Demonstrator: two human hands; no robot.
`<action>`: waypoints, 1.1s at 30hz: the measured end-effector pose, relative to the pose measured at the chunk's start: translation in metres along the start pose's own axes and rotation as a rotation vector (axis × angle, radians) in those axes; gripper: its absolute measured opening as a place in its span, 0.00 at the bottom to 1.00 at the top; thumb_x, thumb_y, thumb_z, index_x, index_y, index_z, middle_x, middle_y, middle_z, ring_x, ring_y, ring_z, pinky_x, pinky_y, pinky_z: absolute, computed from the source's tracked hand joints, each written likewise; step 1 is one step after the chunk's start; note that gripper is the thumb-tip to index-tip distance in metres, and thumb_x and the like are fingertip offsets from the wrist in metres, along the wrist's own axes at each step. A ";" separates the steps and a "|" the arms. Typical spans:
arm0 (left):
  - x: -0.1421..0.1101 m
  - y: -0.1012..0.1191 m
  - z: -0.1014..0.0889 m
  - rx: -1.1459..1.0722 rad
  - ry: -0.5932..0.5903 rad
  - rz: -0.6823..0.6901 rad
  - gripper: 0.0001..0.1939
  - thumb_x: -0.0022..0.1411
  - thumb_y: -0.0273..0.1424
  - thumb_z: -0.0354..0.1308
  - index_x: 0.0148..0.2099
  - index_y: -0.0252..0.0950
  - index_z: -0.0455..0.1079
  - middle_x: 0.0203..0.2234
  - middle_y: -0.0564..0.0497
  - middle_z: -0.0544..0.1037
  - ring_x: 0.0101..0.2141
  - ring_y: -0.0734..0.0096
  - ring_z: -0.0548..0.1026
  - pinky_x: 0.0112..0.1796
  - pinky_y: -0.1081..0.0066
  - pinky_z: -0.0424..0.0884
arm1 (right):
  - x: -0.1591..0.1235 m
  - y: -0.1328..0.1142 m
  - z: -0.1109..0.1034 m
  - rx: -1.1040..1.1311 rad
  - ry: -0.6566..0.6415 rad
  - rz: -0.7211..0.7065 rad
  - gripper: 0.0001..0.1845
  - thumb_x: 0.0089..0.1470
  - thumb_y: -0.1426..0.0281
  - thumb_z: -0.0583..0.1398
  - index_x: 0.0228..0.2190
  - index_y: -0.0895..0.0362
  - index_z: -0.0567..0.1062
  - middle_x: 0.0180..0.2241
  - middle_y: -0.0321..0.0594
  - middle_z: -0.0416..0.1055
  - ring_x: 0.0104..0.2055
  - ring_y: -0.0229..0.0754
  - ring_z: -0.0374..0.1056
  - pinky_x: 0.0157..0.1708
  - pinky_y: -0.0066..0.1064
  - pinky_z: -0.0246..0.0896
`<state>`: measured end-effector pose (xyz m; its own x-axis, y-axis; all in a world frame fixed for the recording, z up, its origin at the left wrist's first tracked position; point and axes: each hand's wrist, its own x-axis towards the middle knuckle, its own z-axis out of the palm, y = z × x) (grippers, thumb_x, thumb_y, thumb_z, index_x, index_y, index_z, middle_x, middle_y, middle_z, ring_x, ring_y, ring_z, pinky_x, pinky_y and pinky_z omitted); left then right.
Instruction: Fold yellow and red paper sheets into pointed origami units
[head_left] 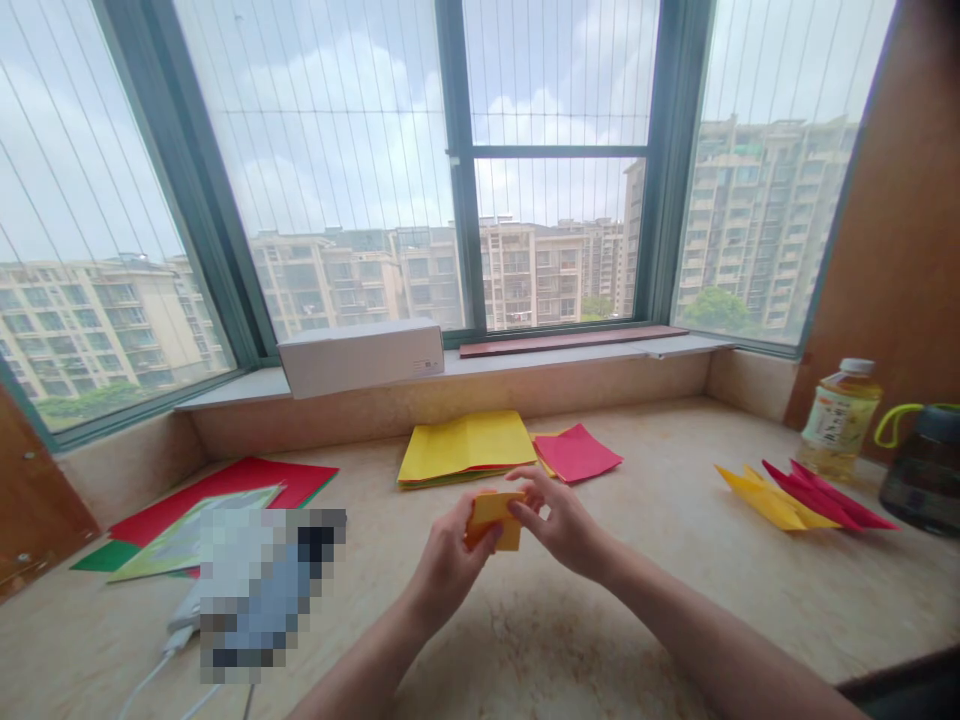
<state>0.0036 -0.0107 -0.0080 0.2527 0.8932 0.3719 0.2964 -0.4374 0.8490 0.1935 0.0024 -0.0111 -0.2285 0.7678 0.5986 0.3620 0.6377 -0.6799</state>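
Observation:
A small folded piece of yellow-orange paper [495,516] is held just above the beige stone counter [570,640], between both hands. My left hand [448,565] pinches its lower left side from below. My right hand [556,520] grips its right edge, thumb and fingers closed on it. Just beyond the hands lie a stack of yellow paper sheets [465,447] and a pink-red sheet [577,452].
Folded yellow and red paper pieces [802,496] lie at the right, near a drink bottle [838,418] and a dark jug [924,468]. Red and green sheets [217,500] and a blurred-out object [259,590] sit at left. A white box [361,356] rests on the sill.

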 end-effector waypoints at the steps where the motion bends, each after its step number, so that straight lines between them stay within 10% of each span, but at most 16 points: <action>1: 0.000 0.000 0.001 -0.016 -0.021 -0.016 0.17 0.60 0.41 0.60 0.47 0.36 0.70 0.30 0.50 0.78 0.27 0.68 0.75 0.26 0.71 0.73 | 0.000 0.000 0.000 -0.001 -0.006 -0.028 0.12 0.61 0.67 0.58 0.46 0.54 0.71 0.34 0.38 0.75 0.32 0.39 0.71 0.32 0.30 0.67; 8: 0.000 0.002 0.001 -0.188 -0.062 -0.108 0.22 0.63 0.46 0.56 0.49 0.33 0.67 0.32 0.47 0.77 0.28 0.65 0.76 0.23 0.72 0.71 | 0.001 0.001 0.000 0.004 -0.081 -0.106 0.12 0.57 0.68 0.63 0.45 0.52 0.76 0.47 0.44 0.72 0.44 0.43 0.71 0.36 0.32 0.70; 15: 0.001 0.004 -0.001 -0.344 -0.120 -0.120 0.27 0.61 0.40 0.60 0.59 0.34 0.62 0.40 0.43 0.80 0.40 0.58 0.79 0.43 0.62 0.74 | 0.000 -0.004 -0.001 -0.093 -0.189 -0.090 0.24 0.54 0.71 0.64 0.53 0.52 0.73 0.39 0.41 0.75 0.37 0.43 0.71 0.39 0.35 0.68; 33: 0.001 -0.010 0.002 -0.423 -0.166 -0.176 0.40 0.55 0.25 0.57 0.67 0.41 0.48 0.42 0.47 0.74 0.38 0.65 0.76 0.34 0.70 0.74 | 0.000 0.003 -0.002 -0.039 -0.030 -0.123 0.12 0.63 0.72 0.55 0.39 0.52 0.79 0.37 0.41 0.74 0.38 0.41 0.71 0.39 0.32 0.66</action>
<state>0.0029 -0.0056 -0.0166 0.3857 0.9062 0.1735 -0.0442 -0.1696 0.9845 0.1960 0.0044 -0.0119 -0.2995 0.6860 0.6630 0.3643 0.7245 -0.5851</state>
